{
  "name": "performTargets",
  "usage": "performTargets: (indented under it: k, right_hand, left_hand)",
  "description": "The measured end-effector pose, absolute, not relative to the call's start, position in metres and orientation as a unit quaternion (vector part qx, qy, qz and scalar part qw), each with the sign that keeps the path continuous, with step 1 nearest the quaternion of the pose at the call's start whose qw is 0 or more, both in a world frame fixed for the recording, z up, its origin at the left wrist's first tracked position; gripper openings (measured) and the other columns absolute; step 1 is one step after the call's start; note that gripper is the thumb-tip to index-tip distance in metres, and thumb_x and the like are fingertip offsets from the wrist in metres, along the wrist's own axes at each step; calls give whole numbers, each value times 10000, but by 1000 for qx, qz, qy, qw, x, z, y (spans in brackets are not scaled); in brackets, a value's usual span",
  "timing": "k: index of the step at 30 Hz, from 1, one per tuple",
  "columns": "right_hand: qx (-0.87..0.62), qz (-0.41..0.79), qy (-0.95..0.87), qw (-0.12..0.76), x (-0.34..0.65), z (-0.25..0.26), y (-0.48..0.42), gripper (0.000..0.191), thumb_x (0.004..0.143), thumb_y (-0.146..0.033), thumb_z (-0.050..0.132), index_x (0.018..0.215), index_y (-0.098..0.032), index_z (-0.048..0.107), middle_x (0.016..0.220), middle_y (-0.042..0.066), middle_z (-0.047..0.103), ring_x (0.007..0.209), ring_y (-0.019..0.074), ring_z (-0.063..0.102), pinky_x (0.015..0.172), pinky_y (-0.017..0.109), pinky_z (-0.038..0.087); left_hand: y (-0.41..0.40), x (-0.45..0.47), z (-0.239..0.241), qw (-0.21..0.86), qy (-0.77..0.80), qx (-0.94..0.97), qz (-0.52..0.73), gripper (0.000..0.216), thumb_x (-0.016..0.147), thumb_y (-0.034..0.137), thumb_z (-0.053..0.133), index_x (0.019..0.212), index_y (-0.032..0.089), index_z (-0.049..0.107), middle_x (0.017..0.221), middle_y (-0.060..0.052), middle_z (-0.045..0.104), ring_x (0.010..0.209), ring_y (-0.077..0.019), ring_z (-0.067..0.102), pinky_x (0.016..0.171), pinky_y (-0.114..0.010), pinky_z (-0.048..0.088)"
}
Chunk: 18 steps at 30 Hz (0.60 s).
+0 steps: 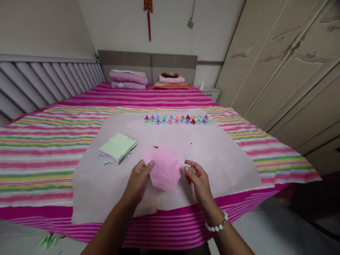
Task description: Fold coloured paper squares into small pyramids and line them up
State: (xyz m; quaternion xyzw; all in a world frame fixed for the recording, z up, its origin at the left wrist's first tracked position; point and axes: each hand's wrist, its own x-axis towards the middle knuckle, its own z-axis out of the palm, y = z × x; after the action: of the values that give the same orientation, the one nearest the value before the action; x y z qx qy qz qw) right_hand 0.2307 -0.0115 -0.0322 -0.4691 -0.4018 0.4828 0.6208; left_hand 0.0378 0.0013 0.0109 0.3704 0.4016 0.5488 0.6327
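A sheet of pink paper (166, 170) with faint creases is raised a little above the large pale sheet (212, 166) on the bed. My left hand (140, 177) pinches its left edge between thumb and fingers. Just off the paper's right edge is my right hand (198, 179), its thumb and index finger slightly apart and nothing visible in them; a white bead bracelet (218, 224) circles that wrist. A stack of square papers (118, 147), pale green on top, lies left of my left hand. Beyond the pink paper stand two rows of small folded paper pieces (176, 119) in several colours.
Small red scraps (156, 147) lie on the pale sheet. Striped bedding (34, 156) surrounds it, with folded bedding (129, 78) by the headboard (127, 58). A slatted rail (47, 79) runs along the left, a wardrobe (287, 71) along the right. Green paper pieces (50, 241) lie lower left.
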Motion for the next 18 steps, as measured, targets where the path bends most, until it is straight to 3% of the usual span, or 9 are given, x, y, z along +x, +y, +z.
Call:
performTargets:
  k: [9, 15, 18]
  right_hand:
    - [-372, 626, -422, 540, 230, -24, -24, 542, 806, -475, 651, 1247, -167, 579, 577, -29, 584, 440, 84, 416, 459, 232, 331]
    - [-368, 601, -453, 546, 221, -26, -30, 738, 601, -273, 852, 1275, -256, 551, 781, -36, 600, 623, 101, 549, 587, 231, 446]
    - [-377, 603, -449, 541, 219, -25, -32, 552, 649, -286, 822, 1163, -237, 628, 807, -12, 636, 691, 130, 587, 665, 272, 483]
  left_hand:
    - [-13, 54, 9, 659, 385, 410, 499, 332, 772, 386, 691, 1000, 146, 666, 848, -65, 730, 735, -181, 658, 660, -269, 482]
    - [-20, 64, 9, 668, 406, 407, 473, 344, 727, 405, 725, 930, 133, 671, 775, -60, 722, 656, -164, 639, 615, -256, 475]
    - [-22, 68, 9, 651, 419, 424, 470, 324, 719, 416, 726, 882, 142, 673, 741, -45, 705, 650, -160, 625, 615, -258, 477]
